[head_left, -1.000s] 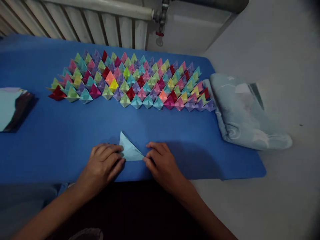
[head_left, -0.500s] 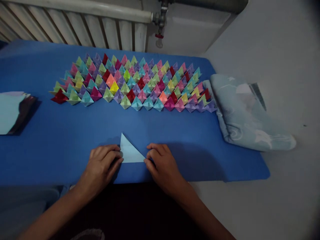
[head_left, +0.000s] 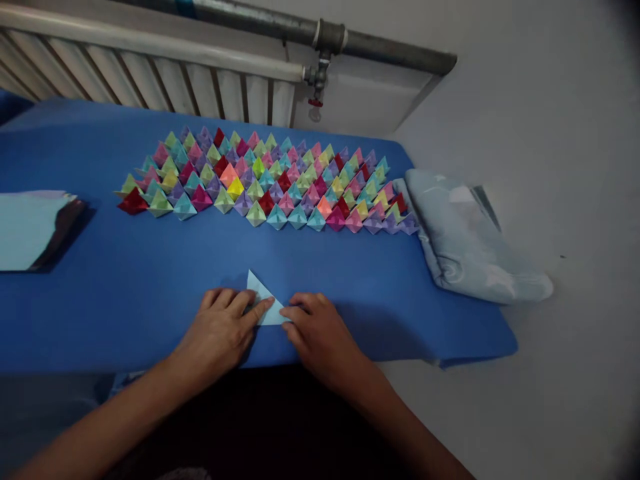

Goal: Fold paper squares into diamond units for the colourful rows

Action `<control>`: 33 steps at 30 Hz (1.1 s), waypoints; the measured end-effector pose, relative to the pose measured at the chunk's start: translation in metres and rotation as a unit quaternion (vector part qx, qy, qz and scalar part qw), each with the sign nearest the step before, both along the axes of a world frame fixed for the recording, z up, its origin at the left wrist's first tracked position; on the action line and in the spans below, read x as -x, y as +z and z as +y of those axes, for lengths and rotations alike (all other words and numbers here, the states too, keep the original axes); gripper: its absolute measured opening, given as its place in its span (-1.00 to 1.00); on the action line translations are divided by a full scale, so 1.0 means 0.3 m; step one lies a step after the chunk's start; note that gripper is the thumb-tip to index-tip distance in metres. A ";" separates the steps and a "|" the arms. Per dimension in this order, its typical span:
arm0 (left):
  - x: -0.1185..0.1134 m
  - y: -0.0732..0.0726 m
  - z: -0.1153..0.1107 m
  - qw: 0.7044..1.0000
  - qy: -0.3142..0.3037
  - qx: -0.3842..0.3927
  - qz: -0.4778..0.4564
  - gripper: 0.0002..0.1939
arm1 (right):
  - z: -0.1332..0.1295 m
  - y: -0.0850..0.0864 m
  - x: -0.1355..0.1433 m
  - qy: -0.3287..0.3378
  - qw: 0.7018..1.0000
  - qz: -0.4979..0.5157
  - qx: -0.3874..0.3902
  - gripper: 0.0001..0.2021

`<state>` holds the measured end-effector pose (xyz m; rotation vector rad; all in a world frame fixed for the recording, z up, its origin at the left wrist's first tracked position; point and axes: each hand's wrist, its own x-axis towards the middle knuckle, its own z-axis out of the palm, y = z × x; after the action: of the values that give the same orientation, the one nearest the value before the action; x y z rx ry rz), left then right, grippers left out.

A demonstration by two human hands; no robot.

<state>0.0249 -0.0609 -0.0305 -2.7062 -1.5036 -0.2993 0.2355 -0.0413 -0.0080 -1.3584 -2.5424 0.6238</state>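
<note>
the light blue paper triangle (head_left: 271, 317) lies on the table (head_left: 165, 287), the left hand (head_left: 220, 327) pressing it with fingers partly open, the right hand (head_left: 323, 337) pinching its right corner; a crisp crease needs flush edges and even pressure.

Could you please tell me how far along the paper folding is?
The rows of small folded paper pieces look done. In hand is a light blue paper triangle, with the left hand on it and the right hand at its right corner. The paper stack looks unfolded on top, so it may be left; how much of it is needed, I cannot tell.
</note>
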 end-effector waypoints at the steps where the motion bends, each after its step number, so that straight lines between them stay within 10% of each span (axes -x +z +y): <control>1: -0.006 -0.001 0.001 1.000 0.003 0.002 0.006 -0.51 | 0.007 0.007 0.020 -0.003 1.000 -0.008 0.005 -0.84; 25: 0.048 -0.066 -0.032 0.958 0.117 0.033 -0.262 -0.62 | 0.013 0.009 0.128 -0.129 0.975 0.119 0.139 -0.75; 29: 0.056 -0.037 -0.005 0.885 0.147 0.161 -0.412 -0.52 | 0.042 0.010 0.126 -0.171 0.936 0.240 0.192 -0.81; 33: 0.092 0.019 0.062 0.698 0.166 0.354 -0.600 -0.43 | 0.106 0.055 0.136 -0.165 0.894 0.354 0.219 -0.83</control>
<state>-0.0027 -0.0423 -0.0249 -2.5224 -2.7861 -2.2037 0.1948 -0.0096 0.0086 -1.3065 -1.6038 1.3708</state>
